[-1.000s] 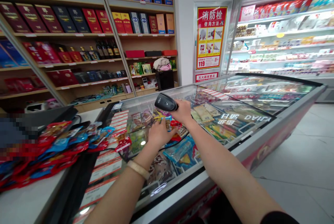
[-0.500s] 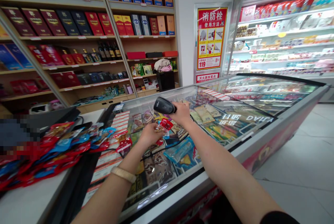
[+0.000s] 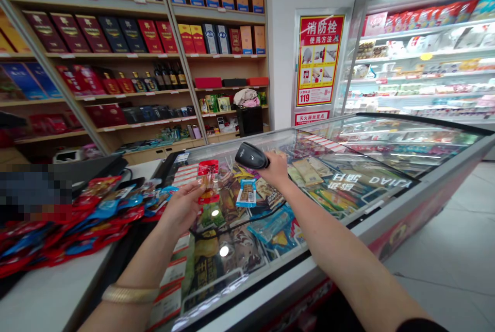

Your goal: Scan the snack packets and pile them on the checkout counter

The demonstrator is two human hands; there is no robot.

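The left hand (image 3: 181,210) pinches a red-and-clear plastic packet (image 3: 209,181) left of centre frame; the right hand (image 3: 277,169) wraps a black barcode scanner (image 3: 250,155) at centre. A loosened fingertip hold could drop that packet; a dipping scanner could nudge the blue-edged clear packet (image 3: 246,194) across the glass freezer lid (image 3: 244,242) below.

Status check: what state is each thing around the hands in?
left hand, closed on the red packet
right hand, gripping the scanner
red packet, held
scanner, held
blue packet, lying on the freezer glass
packet pile, heaped on the counter
bracelet, worn
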